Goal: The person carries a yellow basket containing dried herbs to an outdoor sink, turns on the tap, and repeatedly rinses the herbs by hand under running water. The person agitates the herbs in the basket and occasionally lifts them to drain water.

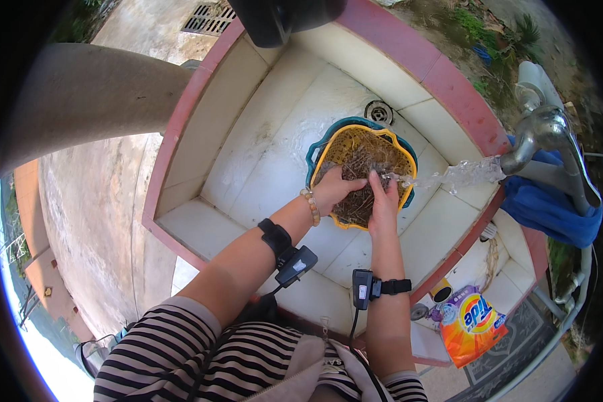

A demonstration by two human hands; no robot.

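A yellow plastic colander basket point(342, 221) sits inside a teal plastic basin point(311, 157) on the floor of a tiled sink. Brown, stringy plant matter that looks like dried roots or herbs point(359, 157) fills the basket. My left hand point(333, 190), with a beaded bracelet, grips the left side of the mass, its fingers partly hidden in the strands. My right hand point(383, 203) pinches a wet, greyish clump near the basket's right edge. Water point(462, 175) runs from a metal faucet point(525, 145) onto that clump and the right fingertips.
White tiles with a red rim point(432, 60) wall the sink; a drain point(379, 111) lies just beyond the basin. A blue cloth point(553, 208) hangs below the faucet. An orange Tide detergent bag point(475, 324) stands at lower right. A thick pillar point(100, 95) rises at left.
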